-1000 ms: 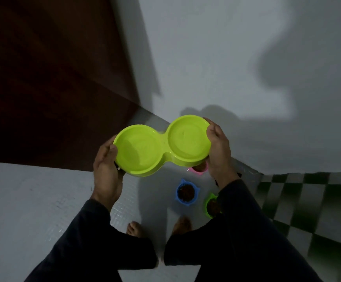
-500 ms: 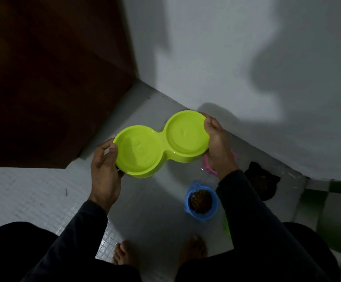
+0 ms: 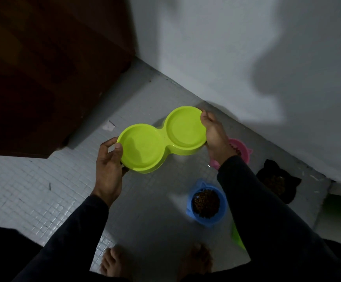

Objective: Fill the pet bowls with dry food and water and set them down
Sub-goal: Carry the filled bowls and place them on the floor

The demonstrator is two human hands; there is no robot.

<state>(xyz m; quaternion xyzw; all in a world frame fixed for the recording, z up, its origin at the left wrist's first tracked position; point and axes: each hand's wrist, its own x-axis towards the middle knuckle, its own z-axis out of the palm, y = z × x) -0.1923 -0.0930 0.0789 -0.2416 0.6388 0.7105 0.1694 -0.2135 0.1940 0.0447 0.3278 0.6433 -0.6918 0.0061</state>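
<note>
Matte grey-white wall [image 3: 247,58] fills the top right, meeting a floor [image 3: 23,190] of small glossy square mosaic tiles; a dark brown wooden door [image 3: 43,68], smooth faced, takes the top left. Dark long sleeves [image 3: 267,210] come in from the bottom, bare feet [image 3: 112,263] on the tile below. Main item: lime-green double bowl [image 3: 161,138], smooth moulded plastic, two round shallow wells joined by a narrow waist, figure-eight outline, held in the air above the floor and roughly level. No dry food in either well; cannot tell if there is water. Left hand [image 3: 108,165] grips the near-left well's outer rim, thumb on top of the lip, fingers curled underneath. Right hand [image 3: 214,135] grips the far-right well's rim the same way, fingers wrapped over the edge. Just below the right hand and wrist: pink bowl [image 3: 242,149], plastic with small ear-like tabs, mostly hidden by the forearm. Further below the right-hand grip, beside the forearm: blue bowl [image 3: 206,202], round plastic with ear tabs, filled with brown kibble [image 3: 206,203], rough pellets. Right of the right forearm, by the wall: black bowl [image 3: 277,180], cat-ear outline, kibble inside, dim. A green edge [image 3: 236,237] peeks from under the right sleeve, shape unclear.
</note>
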